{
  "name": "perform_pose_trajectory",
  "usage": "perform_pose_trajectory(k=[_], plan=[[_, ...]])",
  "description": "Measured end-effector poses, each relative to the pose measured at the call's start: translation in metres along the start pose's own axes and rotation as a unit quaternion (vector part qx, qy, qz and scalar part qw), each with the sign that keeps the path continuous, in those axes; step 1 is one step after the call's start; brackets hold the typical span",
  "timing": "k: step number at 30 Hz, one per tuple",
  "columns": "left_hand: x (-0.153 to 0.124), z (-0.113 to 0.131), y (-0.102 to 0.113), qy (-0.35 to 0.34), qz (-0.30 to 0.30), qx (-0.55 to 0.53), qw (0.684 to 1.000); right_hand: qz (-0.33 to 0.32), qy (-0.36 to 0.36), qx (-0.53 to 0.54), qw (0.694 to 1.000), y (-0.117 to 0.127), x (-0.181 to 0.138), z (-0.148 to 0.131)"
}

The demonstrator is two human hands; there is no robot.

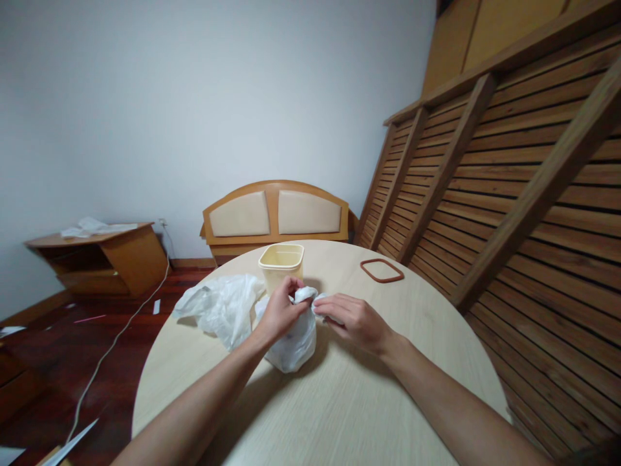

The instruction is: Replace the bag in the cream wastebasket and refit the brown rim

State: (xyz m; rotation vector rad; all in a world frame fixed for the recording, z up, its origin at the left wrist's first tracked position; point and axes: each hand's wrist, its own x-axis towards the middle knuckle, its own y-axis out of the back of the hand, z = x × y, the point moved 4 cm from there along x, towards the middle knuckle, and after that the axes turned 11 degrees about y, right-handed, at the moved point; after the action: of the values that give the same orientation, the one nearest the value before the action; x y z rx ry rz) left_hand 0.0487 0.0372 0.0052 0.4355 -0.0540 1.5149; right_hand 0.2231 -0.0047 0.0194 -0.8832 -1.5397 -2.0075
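A filled white plastic bag (292,346) rests on the round table in front of me, its top bunched and twisted. My left hand (286,307) is closed around the gathered neck of this bag. From the other side, my right hand (352,317) pinches the twisted end of the same bag. What the bag contains is hidden. Just behind my left hand stands a cream-yellow plastic bin (281,259), upright with its top uncovered. To its left lies another white plastic bag (226,307), crumpled and loose. A brown rounded-square ring (381,280) lies flat on the right.
The round wooden table (334,414) fills the foreground. Slatted wooden panels (524,194) lean along the right. Beyond the table is a headboard (274,207). A low cabinet (116,255) with papers stands at left, and a white cable (116,343) runs over the dark floor.
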Motion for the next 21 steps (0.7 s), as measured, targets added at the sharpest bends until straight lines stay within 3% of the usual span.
perform_pose_trajectory(k=[9,13,16,21], plan=[[-0.017,0.014,-0.01,-0.087,-0.121,0.071,0.986,0.052,-0.093,0.051,0.993,0.003,-0.002,0.007],[-0.018,0.014,-0.011,-0.082,-0.12,0.072,0.987,0.074,-0.085,0.108,0.988,0.004,0.0,0.004],[-0.014,0.012,-0.009,-0.059,-0.107,0.051,0.991,0.055,-0.064,0.143,0.986,0.004,0.001,0.0],[-0.006,0.004,-0.006,-0.004,-0.1,-0.005,0.995,0.016,-0.049,0.112,0.992,0.001,-0.002,0.003]])
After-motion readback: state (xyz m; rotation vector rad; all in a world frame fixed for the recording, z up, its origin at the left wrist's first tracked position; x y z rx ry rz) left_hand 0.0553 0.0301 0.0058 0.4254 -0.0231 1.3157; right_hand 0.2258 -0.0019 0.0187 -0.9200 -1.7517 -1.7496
